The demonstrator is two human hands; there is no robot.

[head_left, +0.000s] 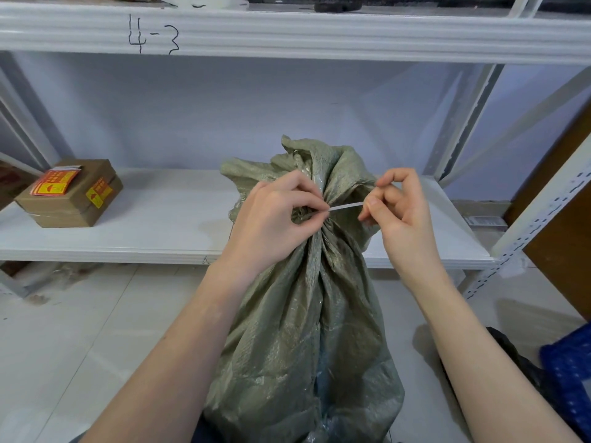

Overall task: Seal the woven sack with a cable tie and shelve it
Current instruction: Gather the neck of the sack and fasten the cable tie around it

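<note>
A grey-green woven sack (307, 330) stands upright on the floor in front of me, its mouth bunched into a neck. A thin white cable tie (347, 206) runs around that neck and sticks out to the right. My left hand (271, 219) pinches the tie where it meets the gathered neck. My right hand (399, 215) pinches the tie's free end between thumb and fingers, a short way right of the sack. The low white shelf (166, 225) lies just behind the sack.
A brown cardboard box (68, 193) with red and yellow stickers sits on the shelf's left part. An upper shelf beam marked "4-3" (287, 30) spans the top. A perforated steel upright (527, 225) and a brown panel stand at right, a blue crate (572, 366) at lower right.
</note>
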